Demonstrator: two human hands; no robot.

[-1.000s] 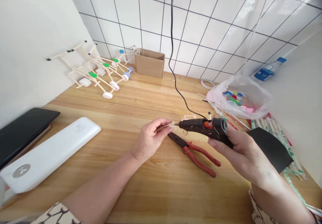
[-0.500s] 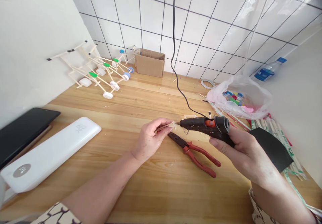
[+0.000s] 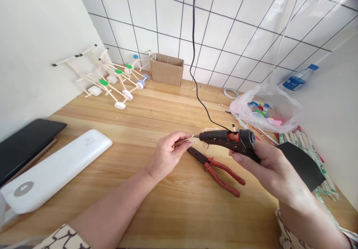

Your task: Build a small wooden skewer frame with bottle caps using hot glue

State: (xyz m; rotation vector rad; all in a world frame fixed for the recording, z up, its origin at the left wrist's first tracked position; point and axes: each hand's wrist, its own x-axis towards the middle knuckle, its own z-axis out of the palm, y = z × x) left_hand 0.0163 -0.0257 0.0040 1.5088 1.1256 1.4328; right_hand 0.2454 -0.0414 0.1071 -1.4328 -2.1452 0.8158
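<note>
My left hand point(image 3: 169, 153) pinches some thin wooden sticks point(image 3: 183, 141) between thumb and fingertips, above the middle of the table. Wrapped round the handle of a black glue gun point(image 3: 223, 137) is my right hand point(image 3: 268, 169). The gun points left, its nozzle tip at the ends of the sticks; whether it touches them I cannot tell. Red-handled pliers point(image 3: 215, 170) lie on the table just below the gun, jaws near my left fingertips. A small white stick frame point(image 3: 211, 129) is partly hidden behind the gun.
Stick models with wheels point(image 3: 120, 104) stand back left, beside a cardboard box point(image 3: 167, 70). A white power bank point(image 3: 58, 170) and black phone point(image 3: 28, 144) lie left. At right are a bag of coloured pieces point(image 3: 265, 109), a bottle point(image 3: 299, 78), tape point(image 3: 231, 93) and wrapped sticks point(image 3: 310, 152). A black cable point(image 3: 193, 55) hangs behind.
The glue gun's nozzle has shifted very slightly left at the stick ends. Both hands keep their grips and almost the same positions.
</note>
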